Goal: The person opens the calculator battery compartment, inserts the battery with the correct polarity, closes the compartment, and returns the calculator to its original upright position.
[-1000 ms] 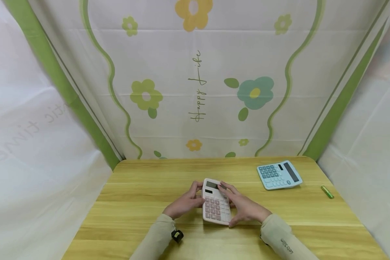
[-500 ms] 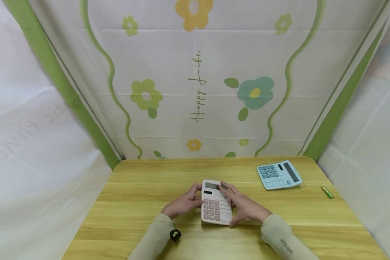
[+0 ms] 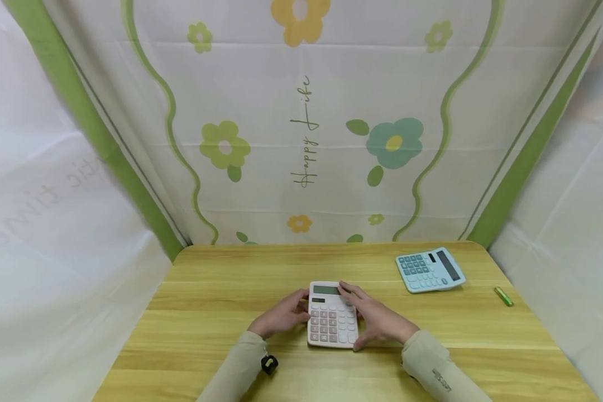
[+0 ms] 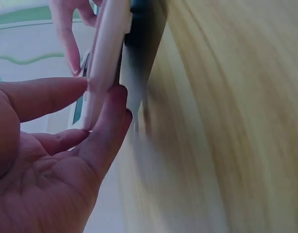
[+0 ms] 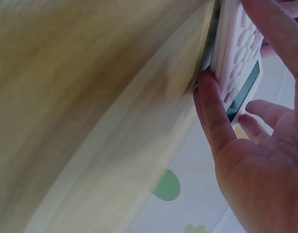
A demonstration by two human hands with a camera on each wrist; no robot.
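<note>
A pink-and-white calculator lies face up between both hands at the front middle of the table, its display at the far end. My left hand pinches its left edge, with the thumb on the near side and fingers tucked under it. From the other side my right hand holds the right edge. Fingers of that hand reach beneath the calculator in the right wrist view, while another finger touches beside the display. Fingertips sit between its underside and the wood, so some of it is off the table.
A light blue calculator rests at the back right of the wooden table. To its right lies a small green battery-like cylinder. White flower-printed curtains enclose the back and sides.
The pink calculator has turned slightly to sit straighter, its tilt has lessened, and it has come a little lower and left. The left hand has shifted slightly left; the right has barely moved.
</note>
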